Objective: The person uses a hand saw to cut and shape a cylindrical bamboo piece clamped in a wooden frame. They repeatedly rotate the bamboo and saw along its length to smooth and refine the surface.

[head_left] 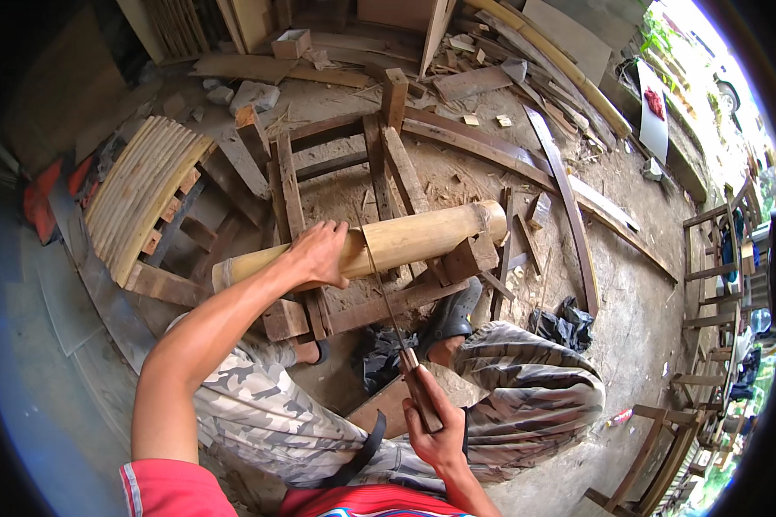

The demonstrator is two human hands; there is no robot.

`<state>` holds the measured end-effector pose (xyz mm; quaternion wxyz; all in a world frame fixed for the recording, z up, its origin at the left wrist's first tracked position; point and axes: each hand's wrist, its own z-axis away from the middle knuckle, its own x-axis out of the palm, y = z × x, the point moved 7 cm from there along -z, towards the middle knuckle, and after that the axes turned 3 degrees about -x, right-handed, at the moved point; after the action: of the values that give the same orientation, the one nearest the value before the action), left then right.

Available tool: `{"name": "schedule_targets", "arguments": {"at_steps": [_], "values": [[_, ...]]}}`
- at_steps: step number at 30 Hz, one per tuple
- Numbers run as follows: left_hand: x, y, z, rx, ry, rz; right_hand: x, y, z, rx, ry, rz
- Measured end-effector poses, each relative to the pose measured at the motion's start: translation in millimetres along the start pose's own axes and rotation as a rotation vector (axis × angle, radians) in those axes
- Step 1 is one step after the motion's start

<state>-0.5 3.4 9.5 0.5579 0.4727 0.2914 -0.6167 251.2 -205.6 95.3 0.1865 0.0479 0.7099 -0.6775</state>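
Right hand (435,431) saws left-held bamboo (405,241).

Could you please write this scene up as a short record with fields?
Left hand: grips a bamboo pole, pressing it on a wooden frame.
Right hand: closed on a saw handle.
Saw blade: thin, set across the pole beside the left hand.
Right foot: in a dark sandal, on the frame.
Ground: dirt, with wood scraps.
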Motion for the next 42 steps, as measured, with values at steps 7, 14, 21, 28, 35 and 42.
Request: {"name": "schedule_targets", "arguments": {"at_steps": [7, 14, 21, 28, 35, 42], "values": [[10.6, -4.1, -1.4, -0.052, 0.04, 0.042, -5.8, 5.2, 4.0, -0.015, -0.002, 0.021], [-1.8, -63.5, -14.1, -0.117, 0.183, 0.365, -3.2, 18.2, 7.2, 0.007, 0.014, -0.018], [-12.7, -110.4, 4.8, -0.663, 0.147, 0.372, -6.8, 10.3, 5.0, 0.055, 0.019, -0.02], [-14.1, -112.8, -25.4, -0.502, 0.293, 0.329, -8.6, -5.5, -4.0, -0.002, 0.023, 0.016], [-12.7, -128.8, -33.6, -0.595, 0.4, 0.353, -4.9, -8.0, -8.7, -0.017, 0.03, 0.029], [-9.6, -141.5, -30.8, -0.697, 0.358, 0.417, 1.0, -1.6, -7.0, 0.035, -0.003, -0.002]]}}
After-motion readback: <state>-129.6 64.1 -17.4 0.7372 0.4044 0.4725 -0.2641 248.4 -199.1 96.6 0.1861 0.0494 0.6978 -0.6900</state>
